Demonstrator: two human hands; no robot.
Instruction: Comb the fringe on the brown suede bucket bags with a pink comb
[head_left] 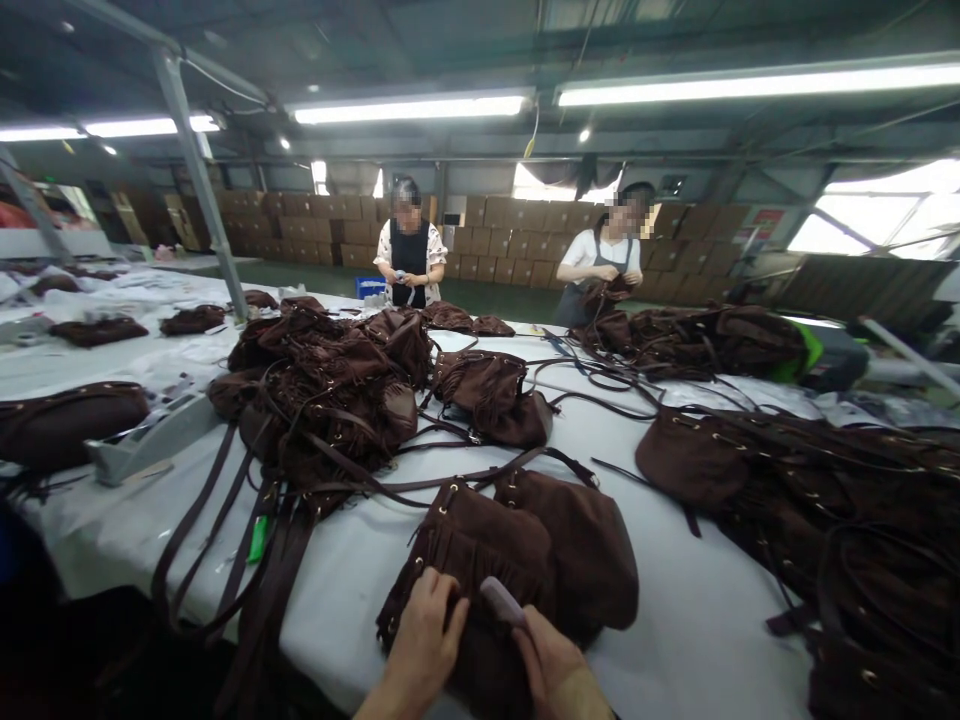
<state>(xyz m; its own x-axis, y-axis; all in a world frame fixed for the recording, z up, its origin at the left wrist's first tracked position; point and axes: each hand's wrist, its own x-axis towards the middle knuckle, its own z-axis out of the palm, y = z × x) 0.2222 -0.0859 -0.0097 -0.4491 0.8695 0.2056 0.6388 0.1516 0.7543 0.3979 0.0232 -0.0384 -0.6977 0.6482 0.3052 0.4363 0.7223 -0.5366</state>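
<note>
A dark brown fringed bag (pixel 480 540) with gold eyelets lies on the pale table in front of me. On its left part rests my left hand (pixel 424 625), fingers bent against the fabric; what they grip, if anything, is too small to make out. My right hand (pixel 551 655) is closed around one end of a pale lilac tool (pixel 502 602), whose rounded end points up and left over the bag's fringe. A second brown bag (pixel 589 545) lies behind and to the right, touching the first.
Piles of brown bags with long straps (pixel 330 400) lie left and right on the table (pixel 697 620). A green tag (pixel 257 540) shows among straps at left. A grey tray (pixel 154 440) stands farther left. Two people (pixel 409 245) work across the table, before stacked cartons (pixel 517 243).
</note>
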